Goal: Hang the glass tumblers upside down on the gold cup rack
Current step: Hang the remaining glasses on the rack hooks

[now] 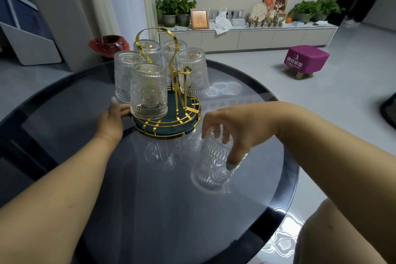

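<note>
Five glass tumblers (149, 92) already hang mouth-down on the gold cup rack (179, 92), which stands toward 12 o'clock on the round dark glass surface (64, 113). One bare gold prong (186, 70) shows at the rack's 3 o'clock side. The sixth tumbler (211, 167) is at 5 o'clock from the rack, the right hand (227, 130) closing its grip around it from above. The left hand (114, 113) rests against the tray's 9 o'clock edge; whether it grips the rim cannot be told. One hanging appears left.

Left hand (113, 113) fingertips hidden behind front tumbler (148, 92); held tumbler (214, 161) motion-blurred; both forearms cut by frame edges.
</note>
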The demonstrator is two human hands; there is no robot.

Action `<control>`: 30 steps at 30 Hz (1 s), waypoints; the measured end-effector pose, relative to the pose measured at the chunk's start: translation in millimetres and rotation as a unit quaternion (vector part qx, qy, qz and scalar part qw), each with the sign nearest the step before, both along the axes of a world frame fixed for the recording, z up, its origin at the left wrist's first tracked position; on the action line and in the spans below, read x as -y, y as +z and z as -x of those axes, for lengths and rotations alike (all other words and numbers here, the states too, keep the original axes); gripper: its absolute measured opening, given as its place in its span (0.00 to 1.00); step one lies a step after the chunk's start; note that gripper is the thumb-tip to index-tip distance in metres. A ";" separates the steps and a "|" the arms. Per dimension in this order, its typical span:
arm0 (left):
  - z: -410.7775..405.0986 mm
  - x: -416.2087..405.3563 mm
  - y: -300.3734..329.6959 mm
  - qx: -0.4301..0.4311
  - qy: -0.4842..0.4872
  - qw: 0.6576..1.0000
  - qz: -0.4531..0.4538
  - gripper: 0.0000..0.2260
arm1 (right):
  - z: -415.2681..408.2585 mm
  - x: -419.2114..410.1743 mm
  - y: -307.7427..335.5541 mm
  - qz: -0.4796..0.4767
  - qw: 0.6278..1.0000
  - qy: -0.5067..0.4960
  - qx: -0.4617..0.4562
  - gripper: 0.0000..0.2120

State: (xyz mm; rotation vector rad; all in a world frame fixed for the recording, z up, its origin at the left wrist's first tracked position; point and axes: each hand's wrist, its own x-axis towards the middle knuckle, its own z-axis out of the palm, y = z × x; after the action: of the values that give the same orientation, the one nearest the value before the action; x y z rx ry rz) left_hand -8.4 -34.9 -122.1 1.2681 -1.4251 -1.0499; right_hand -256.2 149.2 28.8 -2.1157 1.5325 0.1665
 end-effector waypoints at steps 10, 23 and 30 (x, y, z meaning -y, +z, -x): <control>6.3 -4.5 3.5 -0.026 0.019 0.999 0.003 0.24 | 21.3 24.7 -38.0 -0.276 0.636 -0.159 0.703 0.35; 6.3 -10.0 6.3 -0.021 0.001 1.000 0.021 0.25 | 4.1 42.6 -3.4 0.192 0.700 -0.218 0.652 0.46; 0.0 -1.9 -1.0 -0.008 -0.008 1.000 0.023 0.23 | -15.0 58.3 -2.3 0.344 0.738 -0.293 0.501 0.33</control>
State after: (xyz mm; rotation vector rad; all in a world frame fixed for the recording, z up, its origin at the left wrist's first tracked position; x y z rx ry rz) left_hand -8.4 -33.0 -123.1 1.2154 -1.4425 -1.0310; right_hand -241.2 90.8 26.5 -1.4643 1.4828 -1.7001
